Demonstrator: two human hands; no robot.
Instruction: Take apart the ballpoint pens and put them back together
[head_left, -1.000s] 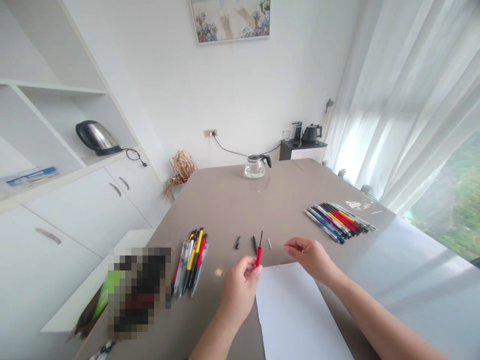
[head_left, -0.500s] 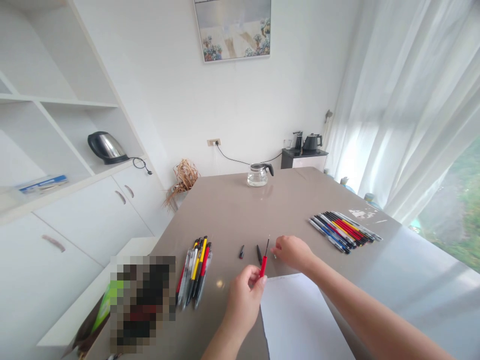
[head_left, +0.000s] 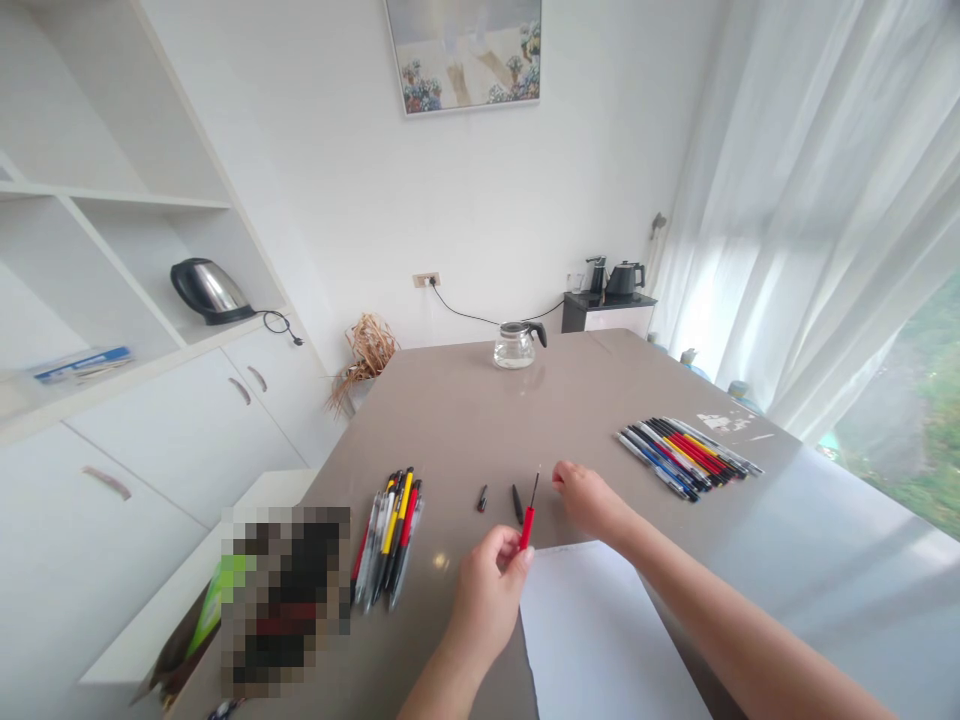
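My left hand (head_left: 486,590) is closed on a red pen barrel (head_left: 527,525), held upright with a thin dark refill sticking out of its top. My right hand (head_left: 592,500) hovers just right of it, fingertips pinched together over the table; the small silver pen part that lay there no longer shows on the surface. Two small black pen parts (head_left: 481,497) (head_left: 517,503) lie on the brown table (head_left: 465,420) just beyond the barrel.
A bunch of yellow, red and black pens (head_left: 390,535) lies at the left, and a row of pens (head_left: 686,455) at the right. A white sheet (head_left: 600,630) sits near me. A glass jug (head_left: 516,345) stands at the table's far edge.
My right hand reached left to the small silver part beside the barrel, closed over it and lifted a little. My left hand kept hold of the red barrel.
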